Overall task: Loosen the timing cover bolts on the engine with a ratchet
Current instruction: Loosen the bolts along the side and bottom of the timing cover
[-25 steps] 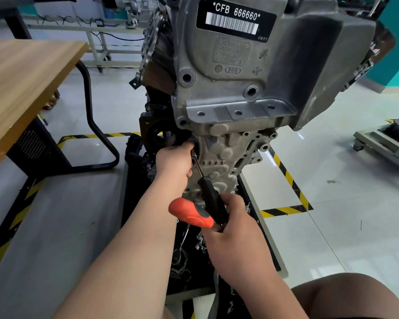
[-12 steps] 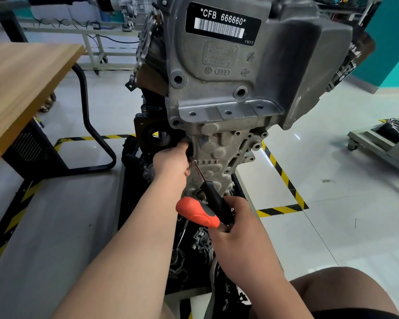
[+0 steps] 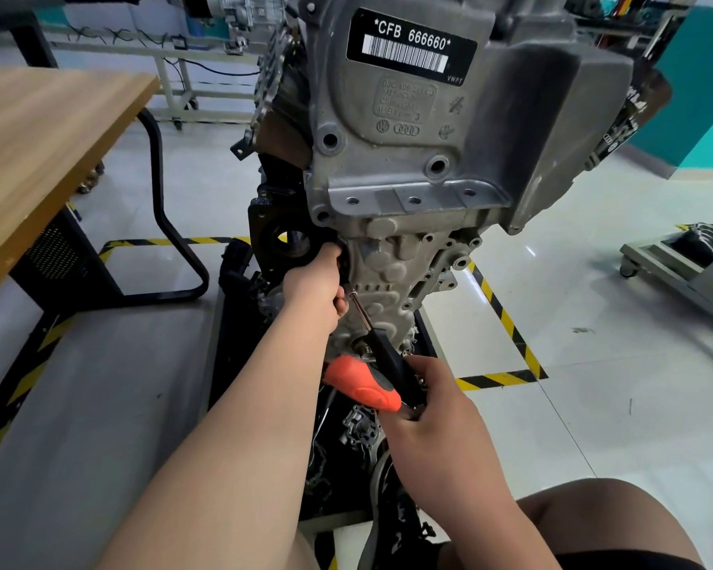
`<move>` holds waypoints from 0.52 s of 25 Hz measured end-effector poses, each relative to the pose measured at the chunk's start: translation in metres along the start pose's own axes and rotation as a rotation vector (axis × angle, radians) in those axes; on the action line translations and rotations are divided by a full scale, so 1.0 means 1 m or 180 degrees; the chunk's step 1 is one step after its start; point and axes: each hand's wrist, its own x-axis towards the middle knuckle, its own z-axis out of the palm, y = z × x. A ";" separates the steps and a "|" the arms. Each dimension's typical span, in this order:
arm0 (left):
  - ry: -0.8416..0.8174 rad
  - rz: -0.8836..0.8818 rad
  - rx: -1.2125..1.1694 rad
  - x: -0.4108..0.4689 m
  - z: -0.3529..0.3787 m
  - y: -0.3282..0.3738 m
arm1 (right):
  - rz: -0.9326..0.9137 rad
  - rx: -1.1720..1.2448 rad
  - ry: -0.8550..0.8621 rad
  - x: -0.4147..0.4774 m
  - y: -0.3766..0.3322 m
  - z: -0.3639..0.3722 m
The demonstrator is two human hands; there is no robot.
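The grey cast timing cover sits at the engine's lower front, with small bolts along its edges. My right hand grips a tool with an orange and black handle. Its thin metal shaft slants up and left, and the tip ends just beside my left hand. My left hand reaches to the cover's left edge with its fingers curled against the metal. Whatever they hold is hidden behind the hand.
A wooden table on a black frame stands at the left. Yellow and black floor tape borders the engine stand. At the far right is a low wheeled cart. My knee is at the bottom right.
The shaft's tip has come down a little and now shows clear of my left hand's fingers. Both hands stay about where they were.
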 end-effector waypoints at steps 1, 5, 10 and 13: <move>0.0003 -0.0041 -0.0031 0.000 0.001 -0.001 | 0.0011 0.0033 0.0001 0.000 0.000 -0.001; -0.0187 -0.0199 -0.0270 0.003 0.000 -0.001 | -0.0007 0.0148 -0.0058 0.001 0.000 0.000; -0.0415 -0.0226 -0.0187 0.007 -0.003 0.002 | -0.0011 0.0245 -0.0089 0.002 0.001 0.000; -0.0354 -0.0233 -0.0199 0.003 -0.001 0.002 | -0.0008 0.0353 -0.0100 0.002 0.003 -0.001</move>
